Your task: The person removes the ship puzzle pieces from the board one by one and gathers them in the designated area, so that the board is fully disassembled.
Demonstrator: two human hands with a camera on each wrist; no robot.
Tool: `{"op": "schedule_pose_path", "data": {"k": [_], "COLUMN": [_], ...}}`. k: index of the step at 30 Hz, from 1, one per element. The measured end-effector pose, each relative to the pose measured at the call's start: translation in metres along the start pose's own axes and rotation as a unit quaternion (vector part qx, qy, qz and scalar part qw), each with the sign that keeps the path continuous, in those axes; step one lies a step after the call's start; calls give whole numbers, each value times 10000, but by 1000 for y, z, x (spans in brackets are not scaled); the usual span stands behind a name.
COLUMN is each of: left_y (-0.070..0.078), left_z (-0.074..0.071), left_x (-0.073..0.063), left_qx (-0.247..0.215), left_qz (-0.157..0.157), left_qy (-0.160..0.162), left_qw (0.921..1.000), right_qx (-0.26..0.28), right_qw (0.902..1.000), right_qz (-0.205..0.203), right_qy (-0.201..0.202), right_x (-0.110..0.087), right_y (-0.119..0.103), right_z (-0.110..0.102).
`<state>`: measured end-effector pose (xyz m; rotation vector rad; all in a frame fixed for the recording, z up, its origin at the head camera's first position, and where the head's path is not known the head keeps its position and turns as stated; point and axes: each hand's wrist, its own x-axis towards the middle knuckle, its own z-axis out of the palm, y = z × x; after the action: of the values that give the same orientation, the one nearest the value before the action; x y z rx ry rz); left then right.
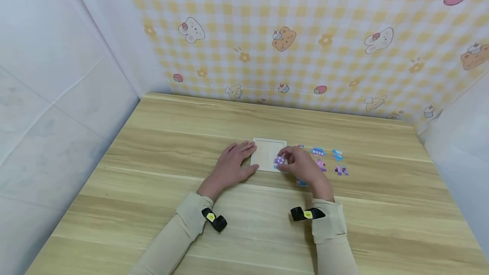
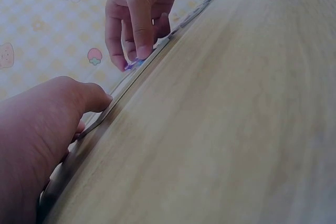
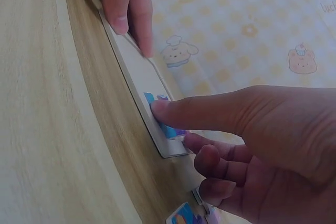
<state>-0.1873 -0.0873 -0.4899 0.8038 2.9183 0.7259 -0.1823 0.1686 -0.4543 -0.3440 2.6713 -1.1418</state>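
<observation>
A shallow cream puzzle tray with a thin raised rim lies flat on the table. My left hand rests at its left edge, thumb and fingers spread along the rim. Over the tray's lower right part, my right hand pinches a purple and blue puzzle piece between thumb and fingers. In the right wrist view that puzzle piece is inside the rim, with the thumb on top of it. The left wrist view shows the right hand holding it close over the tray.
Several loose puzzle pieces lie right of the tray, among them a blue one, a pink one and a purple one. One blue piece is partly under the right hand. A patterned cloth hangs behind the wooden table.
</observation>
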Motion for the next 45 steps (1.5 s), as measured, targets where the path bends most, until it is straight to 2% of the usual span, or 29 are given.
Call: {"op": "schedule_pose_path", "data": {"k": [4,9,12,15,19,22,26,29,35,45], "left_y": [1,1,2,2,2,1,1,2,4,2], "left_z": [-1,-1,-1,-2,0,1,2,2,1,1], "left_x": [1,1,0,-1,-2,-1,-2,-2,-3,-2], "left_qx": [15,-2,-1,-24,-55,-60,-83,-123,-201,-172], "left_qz": [15,17,20,9,-5,27,8,-17,6,15], "left_qy": [-1,6,-17,-31,-32,-25,-8,8,-10,11], "left_qw": [10000,10000,10000,10000,10000,10000,10000,9999,9998,9999], "right_qx": [128,335,609,717,455,291,217,101,-51,13], "right_qw": [9997,9976,9948,9931,9946,9953,9960,9958,9935,9917], "right_qz": [-57,-327,-423,-426,-254,38,539,755,966,1097], "right_qy": [212,517,703,819,897,925,678,501,607,671], "right_x": [-3,-9,-19,-38,-71,-97,-118,-123,-120,-118], "right_y": [1,2,6,18,45,65,87,98,105,110], "right_z": [-1,-5,-17,-36,-66,-84,-96,-99,-97,-94]}}
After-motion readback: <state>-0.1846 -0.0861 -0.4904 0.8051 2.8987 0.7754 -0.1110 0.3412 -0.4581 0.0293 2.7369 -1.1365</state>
